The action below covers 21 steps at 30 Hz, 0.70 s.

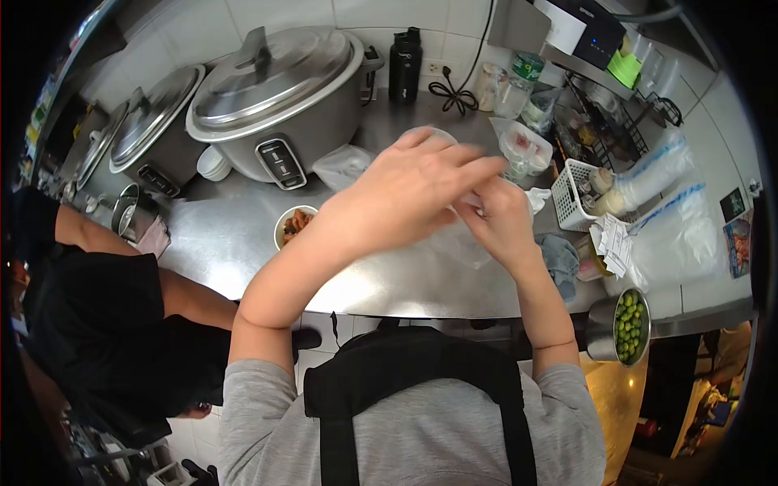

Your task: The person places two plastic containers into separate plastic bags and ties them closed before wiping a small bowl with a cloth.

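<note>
My left hand [413, 190] is raised over the steel counter [381, 287], its fingers reaching across to my right hand and slightly blurred. My right hand [501, 219] has its fingers bent together, thumb and fingertips meeting close to the left fingertips. Something clear and thin, perhaps plastic, shows faintly below and between the hands; its shape is hard to make out. A white bowl [281, 229] of reddish-brown food stands on the counter, partly behind my left forearm. Behind my left hand the rim of a pale round container [429, 132] shows.
Large rice cookers [275, 97] line the back left, with a black bottle [405, 65] beside them. At right are a white basket [574, 197], plastic bags [677, 243], a blue-grey cloth [557, 263] and a pot of green fruit [630, 326]. A person in black [105, 316] stands at left.
</note>
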### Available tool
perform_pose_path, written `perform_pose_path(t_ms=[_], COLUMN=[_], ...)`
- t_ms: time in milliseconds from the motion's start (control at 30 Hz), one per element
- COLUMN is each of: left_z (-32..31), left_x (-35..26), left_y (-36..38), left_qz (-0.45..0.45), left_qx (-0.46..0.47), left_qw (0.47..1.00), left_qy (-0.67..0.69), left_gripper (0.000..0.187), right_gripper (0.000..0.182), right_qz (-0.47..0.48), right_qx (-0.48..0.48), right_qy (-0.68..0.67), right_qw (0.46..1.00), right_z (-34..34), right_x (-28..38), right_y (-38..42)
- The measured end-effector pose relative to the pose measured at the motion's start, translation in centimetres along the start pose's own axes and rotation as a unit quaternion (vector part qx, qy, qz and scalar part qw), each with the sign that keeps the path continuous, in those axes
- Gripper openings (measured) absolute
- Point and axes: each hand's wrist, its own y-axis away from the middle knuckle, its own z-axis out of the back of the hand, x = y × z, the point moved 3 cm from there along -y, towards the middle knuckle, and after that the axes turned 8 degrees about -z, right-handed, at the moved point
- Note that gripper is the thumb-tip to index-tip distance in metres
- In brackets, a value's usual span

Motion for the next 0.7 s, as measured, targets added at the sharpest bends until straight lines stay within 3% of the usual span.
perform_pose_path(t_ms=[33,100,167,200,233,267,300,333,367,400,433,467,500,533,567,633,667,700], left_z=[-2.0,-4.4,-3.7,-3.9,-4.5,-6.3,-9.0,-10.6,-12.5,-13.7,-14.2,-14.9,-16.2,-17.5,-18.4,-18.3,-18.2,-18.3], left_x=[2.0,5.7,6.0,5.7,5.0,3.9,2.8,1.0,0.2,-0.4,-0.5,-0.1,0.3,0.9,2.0,3.1,4.0,4.5], left_y=[1.0,3.5,6.2,7.3,8.5,9.6,11.1,12.1,13.6,14.6,15.9,16.7,17.9,19.3,20.4,21.5,22.2,22.6], left_qz=[0.050,0.145,0.182,0.235,0.281,0.271,0.288,0.357,0.345,0.398,0.466,0.420,0.363,0.367,0.354,0.345,0.421,0.489], left_qx=[0.084,0.111,-0.029,-0.107,-0.180,-0.261,-0.315,-0.276,-0.266,-0.232,-0.128,-0.101,-0.069,-0.070,-0.118,-0.164,-0.219,-0.270], left_qw=[0.995,0.978,0.980,0.965,0.923,0.848,0.731,0.626,0.544,0.511,0.593,0.719,0.824,0.822,0.842,0.856,0.781,0.693], left_qy=[0.011,-0.102,-0.080,0.056,0.192,0.372,0.532,0.636,0.717,0.725,0.645,0.545,0.429,0.429,0.388,0.348,0.405,0.455], left_gripper=[0.046,0.023,0.011,0.010,0.010,0.010,0.005,0.004,0.003,0.006,0.009,0.009,0.010,0.010,0.012,0.016,0.016,0.020], right_gripper=[0.020,0.019,0.014,0.012,0.011,0.011,0.009,0.008,0.008,0.010,0.012,0.012,0.014,0.016,0.016,0.021,0.021,0.023], right_qz=[0.004,-0.059,-0.073,-0.082,-0.092,-0.096,-0.094,-0.091,-0.092,-0.233,-0.358,-0.359,-0.383,-0.397,-0.398,-0.429,-0.431,-0.425], right_qx=[0.003,0.057,0.061,0.067,0.074,0.071,0.035,0.000,0.001,0.007,0.014,0.018,0.095,0.169,0.172,0.301,0.303,0.341], right_qy=[-0.005,0.017,0.026,0.033,0.042,0.042,0.032,0.023,0.024,-0.200,-0.410,-0.410,-0.509,-0.598,-0.598,-0.608,-0.607,-0.511], right_qw=[1.000,0.996,0.995,0.994,0.992,0.992,0.994,0.996,0.995,0.952,0.839,0.838,0.765,0.675,0.674,0.597,0.595,0.664], right_z=[0.2,0.5,-0.3,-1.4,-2.5,-3.7,-4.7,-5.3,-5.8,-6.3,-6.9,-6.5,-6.3,-6.3,-6.1,-6.2,-6.4,-6.7], right_x=[0.4,0.5,-0.7,-2.2,-3.8,-5.6,-7.5,-8.7,-9.2,-10.4,-11.1,-10.9,-10.2,-9.3,-8.7,-6.9,-6.8,-7.0], right_y=[0.1,0.5,1.5,2.3,3.2,4.2,5.0,5.7,6.1,6.7,7.5,7.8,8.6,9.2,9.8,11.9,12.6,13.3])
